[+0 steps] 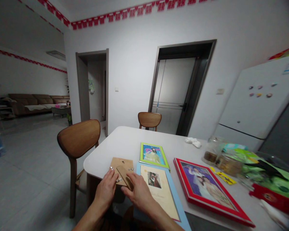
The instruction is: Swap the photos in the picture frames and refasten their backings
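Observation:
A small photo frame point(115, 160) lies face down at the table's near left edge, its brown backboard showing with metal clips and a slanted stand leg point(120, 171). My left hand point(106, 187) holds the frame's left side, fingers bent over the near left corner. At the right, my right hand point(138, 192) has its thumb and fingers closed around the lower end of the stand leg. Just right of it lies a light-blue frame point(173, 189) with a cream mount and small picture. Behind that is a lime-green frame point(141, 152) with a portrait.
A large red frame point(190, 192) lies on the white table point(118, 138), right of the blue one. Glass jars point(213, 150), a crumpled white tissue point(193, 141) and green packets point(267, 173) crowd the right side. Wooden chairs point(79, 138) stand at the left and far sides.

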The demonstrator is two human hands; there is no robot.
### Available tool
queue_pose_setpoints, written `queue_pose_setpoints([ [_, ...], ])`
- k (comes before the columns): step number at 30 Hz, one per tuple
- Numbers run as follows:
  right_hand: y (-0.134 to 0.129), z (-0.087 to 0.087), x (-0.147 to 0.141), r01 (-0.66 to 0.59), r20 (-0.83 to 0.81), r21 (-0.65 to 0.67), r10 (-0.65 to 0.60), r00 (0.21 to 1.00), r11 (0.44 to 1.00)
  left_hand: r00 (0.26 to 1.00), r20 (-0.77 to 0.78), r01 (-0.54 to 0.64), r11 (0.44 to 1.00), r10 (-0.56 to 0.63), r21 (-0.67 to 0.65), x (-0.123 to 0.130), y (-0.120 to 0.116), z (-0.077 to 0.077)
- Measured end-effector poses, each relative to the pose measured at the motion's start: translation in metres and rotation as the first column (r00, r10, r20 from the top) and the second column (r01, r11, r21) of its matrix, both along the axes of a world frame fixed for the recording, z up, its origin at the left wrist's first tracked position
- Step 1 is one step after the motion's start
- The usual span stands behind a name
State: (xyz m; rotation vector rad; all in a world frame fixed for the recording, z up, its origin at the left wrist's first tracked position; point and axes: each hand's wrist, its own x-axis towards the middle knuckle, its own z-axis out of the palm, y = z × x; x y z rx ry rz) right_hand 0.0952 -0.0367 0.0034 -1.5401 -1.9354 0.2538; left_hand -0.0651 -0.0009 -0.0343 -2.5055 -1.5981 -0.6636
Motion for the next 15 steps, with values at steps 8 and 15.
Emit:
queue_pose_setpoints([
  [8,-0.028,0.007,0.048,0.081,-0.022,0.292,-0.078,0.997,0.953,0.971,0.103,0.17,0.927,-0.216,0.334,0.042,-0.024,0.02],
  [15,-0.066,-0.023,0.125,0.188,0.069,0.268,-0.213,0.975,0.945,0.936,0.05,0.338,0.929,-0.348,0.149,0.11,-0.051,0.024],
])
